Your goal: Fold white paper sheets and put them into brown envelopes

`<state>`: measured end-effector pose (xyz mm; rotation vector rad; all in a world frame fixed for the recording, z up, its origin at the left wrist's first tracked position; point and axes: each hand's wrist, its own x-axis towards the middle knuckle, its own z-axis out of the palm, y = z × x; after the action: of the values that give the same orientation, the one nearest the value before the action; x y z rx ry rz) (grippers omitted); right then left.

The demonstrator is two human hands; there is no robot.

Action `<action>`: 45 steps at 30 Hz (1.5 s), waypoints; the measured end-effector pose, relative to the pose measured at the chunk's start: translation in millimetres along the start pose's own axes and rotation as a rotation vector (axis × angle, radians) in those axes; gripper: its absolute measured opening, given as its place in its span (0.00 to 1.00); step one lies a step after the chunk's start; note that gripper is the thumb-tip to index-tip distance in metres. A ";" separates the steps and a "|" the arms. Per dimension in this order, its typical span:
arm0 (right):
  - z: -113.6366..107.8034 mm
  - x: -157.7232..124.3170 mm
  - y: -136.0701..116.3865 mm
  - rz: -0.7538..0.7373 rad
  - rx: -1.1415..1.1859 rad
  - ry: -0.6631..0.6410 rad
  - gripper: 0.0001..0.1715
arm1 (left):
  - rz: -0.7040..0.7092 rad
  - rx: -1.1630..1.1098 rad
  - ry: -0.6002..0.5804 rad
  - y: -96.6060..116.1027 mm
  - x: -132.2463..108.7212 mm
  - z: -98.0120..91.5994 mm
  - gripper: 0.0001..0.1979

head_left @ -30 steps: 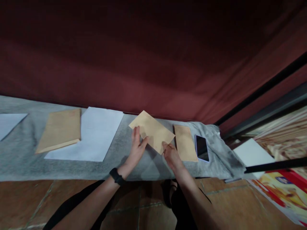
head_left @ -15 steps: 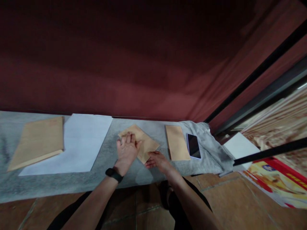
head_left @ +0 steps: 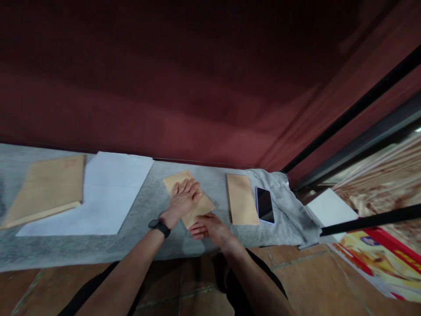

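A small brown paper envelope [head_left: 204, 204] lies slanted on the grey cloth. My left hand [head_left: 184, 197] rests flat on it with the fingers stretched out, covering its middle. At the near corner, my right hand [head_left: 207, 228] holds the paper's edge, thumb on top and fingers at the underside. A dark watch [head_left: 159, 228] is on my left wrist. To the right of my hands lies a second brown envelope or stack of them [head_left: 242, 199], with a phone [head_left: 265, 205] beside it.
At the left, a larger brown envelope [head_left: 49, 186] partly overlaps white paper sheets [head_left: 112, 193]. The grey cloth [head_left: 141, 210] runs along a dark red wall [head_left: 164, 109]. Black bars [head_left: 371, 220], a white panel [head_left: 332, 210] and a red-yellow box [head_left: 381, 259] stand at the right.
My left hand has slid to the right and slightly up across the envelope, its fingers now nearer the right side. My right hand has moved slightly left and down at the near corner.
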<state>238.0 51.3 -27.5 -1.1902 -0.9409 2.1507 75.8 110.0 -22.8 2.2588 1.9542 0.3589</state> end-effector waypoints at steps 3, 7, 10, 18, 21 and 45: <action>-1.6 -2.9 -2.9 0.048 -0.040 -0.041 0.22 | -0.032 0.019 0.027 -6.5 7.9 -2.2 0.29; -3.5 -13.8 -15.6 0.123 -0.181 -0.142 0.32 | -0.044 0.043 0.062 -10.2 11.1 0.0 0.31; -7.9 -20.8 -27.5 0.091 -0.244 -0.216 0.32 | 0.013 0.047 0.079 -7.1 6.0 4.7 0.32; -33.3 4.2 -34.5 -0.502 -0.465 0.473 0.15 | 0.267 -0.017 0.026 9.8 -26.9 12.2 0.29; -36.3 8.9 -30.8 -0.607 -0.707 0.521 0.15 | 0.377 -0.035 0.015 14.8 -47.0 11.6 0.28; -35.3 -3.6 -12.8 -0.644 -1.180 0.606 0.12 | 0.491 0.314 -0.001 44.7 -102.8 -22.1 0.21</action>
<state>271.6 68.4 -29.1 -1.5469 -1.9857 0.5485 99.1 0.6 0.4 2.9321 1.5176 0.0984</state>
